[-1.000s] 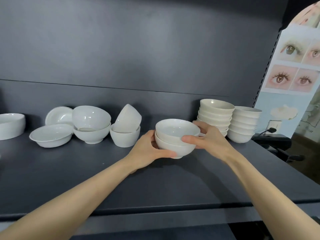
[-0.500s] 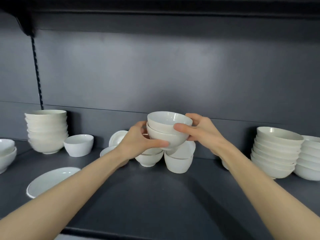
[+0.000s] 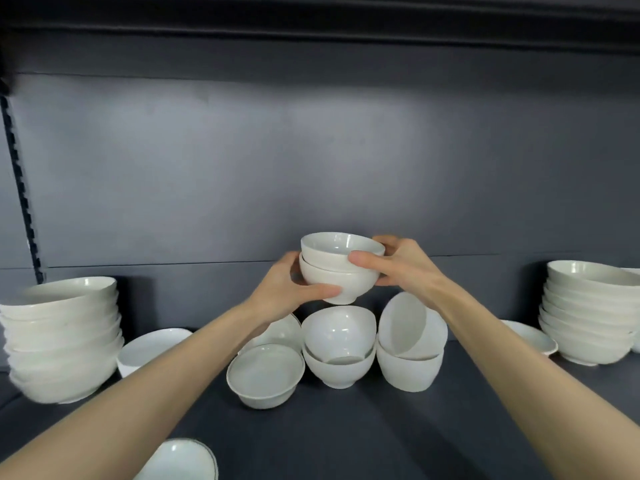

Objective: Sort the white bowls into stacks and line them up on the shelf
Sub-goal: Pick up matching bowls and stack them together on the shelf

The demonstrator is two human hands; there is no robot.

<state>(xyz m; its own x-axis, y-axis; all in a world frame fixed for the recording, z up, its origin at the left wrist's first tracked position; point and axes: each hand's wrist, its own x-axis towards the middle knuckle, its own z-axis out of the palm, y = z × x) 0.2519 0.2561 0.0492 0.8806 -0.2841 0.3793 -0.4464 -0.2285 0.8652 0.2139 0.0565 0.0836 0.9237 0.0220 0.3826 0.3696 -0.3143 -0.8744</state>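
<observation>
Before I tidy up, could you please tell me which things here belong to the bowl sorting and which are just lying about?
Job: nested bowls, left hand, right hand, left stack, right stack, loose bowls, shelf.
Just there: slotted rail.

Two hands are in view: the left hand (image 3: 284, 292) and the right hand (image 3: 405, 268). They grip two nested bowls (image 3: 337, 268).

Two tall stacks stand on the one shelf (image 3: 346, 427). The left stack (image 3: 62, 341) and the right stack (image 3: 585, 313) each hold roughly eight bowls, but the rims blur too much for an exact count.

In the middle are two pairs, the first pair (image 3: 339, 344) and the second pair (image 3: 410, 344) — four bowls. With them are one shallow bowl (image 3: 265, 374) and one leaning dish (image 3: 280, 329).

Three singles make up the rest — the left single (image 3: 152, 348), the right single (image 3: 531, 336) and the bottom single (image 3: 180, 459).
</observation>
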